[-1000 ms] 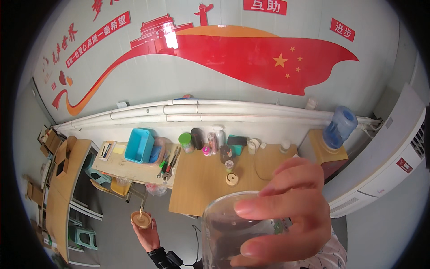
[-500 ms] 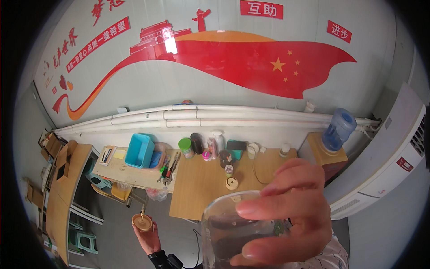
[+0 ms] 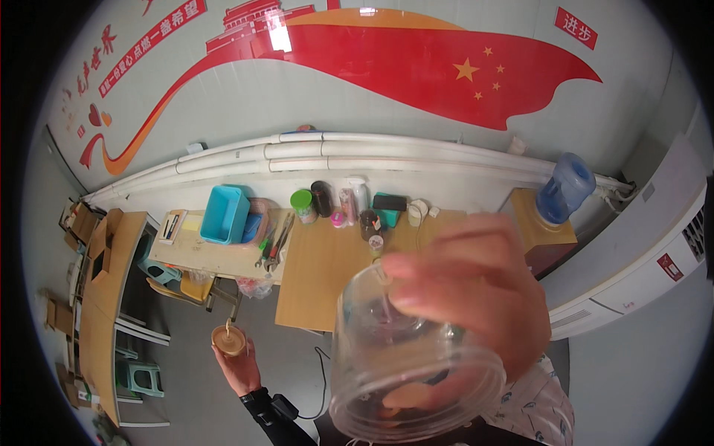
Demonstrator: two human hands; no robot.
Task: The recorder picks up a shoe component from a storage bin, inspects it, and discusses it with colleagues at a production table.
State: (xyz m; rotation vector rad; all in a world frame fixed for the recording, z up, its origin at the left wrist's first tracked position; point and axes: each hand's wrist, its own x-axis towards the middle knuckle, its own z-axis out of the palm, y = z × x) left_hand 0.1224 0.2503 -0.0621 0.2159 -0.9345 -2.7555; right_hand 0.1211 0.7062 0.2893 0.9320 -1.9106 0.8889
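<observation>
Close in front of me, my right hand (image 3: 483, 297) grips a clear plastic cup (image 3: 353, 331) from its right side. The cup is tilted, its wide rim toward the lower edge of the view and its narrower base up and away. Fingers are slightly blurred; some show through the clear wall. Lower down at the left, my left hand (image 3: 242, 372) is closed around a small round tan lid-like piece (image 3: 229, 342) with a short cream stem standing up on it. A black band and a small device sit on the left wrist. The two hands are well apart.
A wooden desk (image 3: 312, 297) stands ahead, with bottles, a green-lidded jar (image 3: 303, 204) and a small pink container at its back. Left of it, a lighter table holds a turquoise bin (image 3: 225, 215) and hand tools. A water dispenser (image 3: 565, 189) stands at the right.
The cup has risen and come farther into view, so its rim now shows. My view has tipped down, shifting the desk and wall upward. Both hands keep their holds.
</observation>
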